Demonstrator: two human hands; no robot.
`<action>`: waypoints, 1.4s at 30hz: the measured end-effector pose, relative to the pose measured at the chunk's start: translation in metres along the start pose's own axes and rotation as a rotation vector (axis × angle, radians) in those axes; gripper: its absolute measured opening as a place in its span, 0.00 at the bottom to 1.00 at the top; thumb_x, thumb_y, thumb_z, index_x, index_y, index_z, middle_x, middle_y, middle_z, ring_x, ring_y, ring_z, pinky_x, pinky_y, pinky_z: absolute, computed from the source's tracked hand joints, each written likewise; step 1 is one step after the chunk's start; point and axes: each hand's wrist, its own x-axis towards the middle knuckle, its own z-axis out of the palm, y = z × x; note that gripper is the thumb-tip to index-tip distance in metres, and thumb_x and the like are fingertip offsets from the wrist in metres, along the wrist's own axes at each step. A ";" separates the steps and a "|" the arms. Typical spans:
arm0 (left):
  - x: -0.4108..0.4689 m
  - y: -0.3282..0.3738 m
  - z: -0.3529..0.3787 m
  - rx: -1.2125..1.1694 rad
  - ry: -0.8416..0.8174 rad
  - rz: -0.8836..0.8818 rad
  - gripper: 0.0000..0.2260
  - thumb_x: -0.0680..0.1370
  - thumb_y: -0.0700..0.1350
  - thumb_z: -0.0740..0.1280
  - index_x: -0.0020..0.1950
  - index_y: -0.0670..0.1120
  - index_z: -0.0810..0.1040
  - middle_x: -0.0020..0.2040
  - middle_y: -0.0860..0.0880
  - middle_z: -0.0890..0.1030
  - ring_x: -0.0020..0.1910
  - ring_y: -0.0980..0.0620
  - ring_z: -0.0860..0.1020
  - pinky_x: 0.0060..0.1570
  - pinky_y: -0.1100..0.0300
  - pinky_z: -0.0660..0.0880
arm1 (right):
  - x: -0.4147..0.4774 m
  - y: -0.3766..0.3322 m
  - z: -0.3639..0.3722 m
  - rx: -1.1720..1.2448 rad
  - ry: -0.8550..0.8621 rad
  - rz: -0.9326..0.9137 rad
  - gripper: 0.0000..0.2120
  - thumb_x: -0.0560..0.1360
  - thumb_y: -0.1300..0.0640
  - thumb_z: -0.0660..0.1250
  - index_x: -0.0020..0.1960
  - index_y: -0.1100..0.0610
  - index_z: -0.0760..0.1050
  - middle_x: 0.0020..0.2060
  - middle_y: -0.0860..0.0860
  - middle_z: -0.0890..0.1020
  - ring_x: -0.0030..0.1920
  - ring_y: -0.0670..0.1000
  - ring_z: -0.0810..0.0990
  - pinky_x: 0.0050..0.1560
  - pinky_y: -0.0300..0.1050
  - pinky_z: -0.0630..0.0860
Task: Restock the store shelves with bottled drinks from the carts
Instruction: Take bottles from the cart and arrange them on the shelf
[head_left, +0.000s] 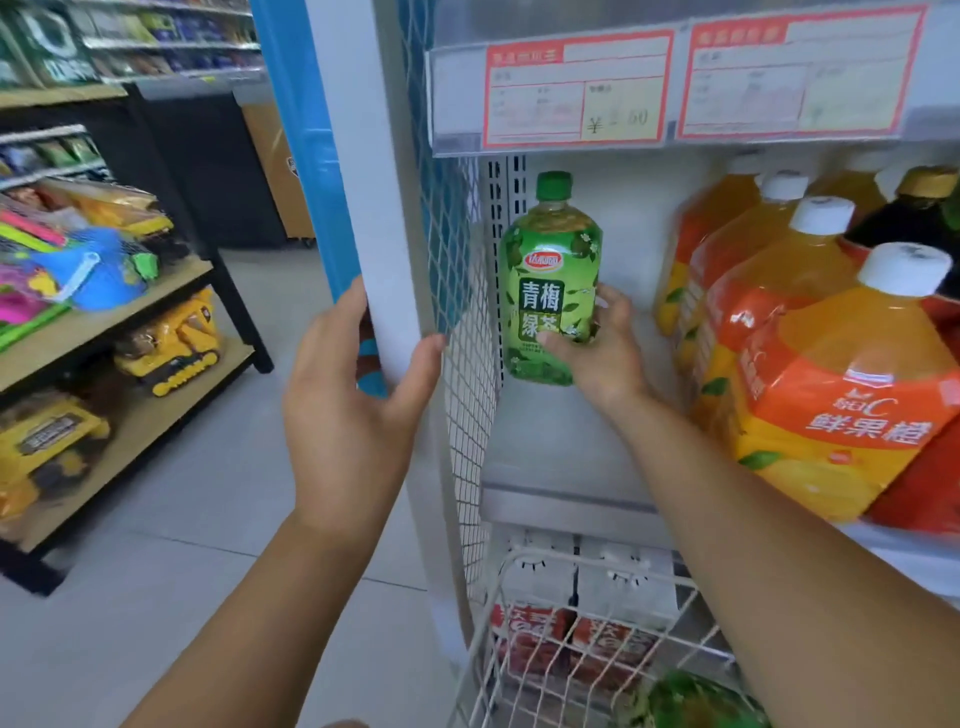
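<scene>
White wire cart (524, 675): lowest in view, at the foot of the shelving unit. A green bottle top (691, 696) shows inside it at the bottom edge, blurred. Behind the wire, on the level below, stand white-and-red cartons (587, 623).

Left hand (353, 405): wrapped around the white upright post (384, 208) at the unit's left end, thumb on the near face, fingers curled behind it. It grasps the post and no bottle.

Right hand (597, 348): reaches onto the grey shelf (545, 457), closed on the lower part of the green tea bottle (553, 280), thumb across the front of the label, fingers around the right side.

Green tea bottle: upright, green cap, label facing out, at the far left of the shelf, just beside the wire mesh side panel (467, 364) and near the back wall. Whether its base rests on the shelf cannot be told.

Orange juice bottles (831, 395): a row with white caps on the right half of the same shelf, running front to back, apart from the tea bottle with bare shelf between. A dark bottle with a gold cap (914, 213) stands behind them at the right edge.

Price tags (576, 93): red-bordered, on the rail of the shelf above; print mostly blurred.

Toy shelves (104, 332): across the aisle on the left, carrying yellow toy trucks (171, 348) and coloured plastic toys.
</scene>
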 end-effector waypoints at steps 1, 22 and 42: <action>0.000 -0.002 0.001 -0.002 0.010 0.012 0.20 0.75 0.49 0.70 0.67 0.50 0.75 0.52 0.58 0.76 0.50 0.61 0.76 0.51 0.63 0.76 | 0.009 0.006 0.004 0.007 0.004 0.010 0.38 0.69 0.59 0.76 0.72 0.55 0.58 0.61 0.53 0.74 0.60 0.52 0.76 0.62 0.44 0.71; -0.002 -0.020 0.025 0.120 0.201 0.125 0.19 0.74 0.45 0.67 0.62 0.38 0.76 0.47 0.50 0.71 0.46 0.59 0.67 0.48 0.74 0.66 | 0.078 0.029 0.044 0.001 0.052 -0.012 0.31 0.75 0.59 0.68 0.75 0.52 0.60 0.64 0.52 0.74 0.64 0.52 0.73 0.66 0.52 0.71; -0.033 0.009 -0.011 0.008 0.048 0.056 0.24 0.77 0.44 0.69 0.72 0.43 0.67 0.57 0.58 0.67 0.57 0.53 0.71 0.59 0.61 0.70 | -0.098 -0.065 -0.055 -0.466 -0.353 -0.256 0.17 0.78 0.54 0.65 0.66 0.55 0.72 0.57 0.53 0.79 0.54 0.49 0.78 0.57 0.44 0.74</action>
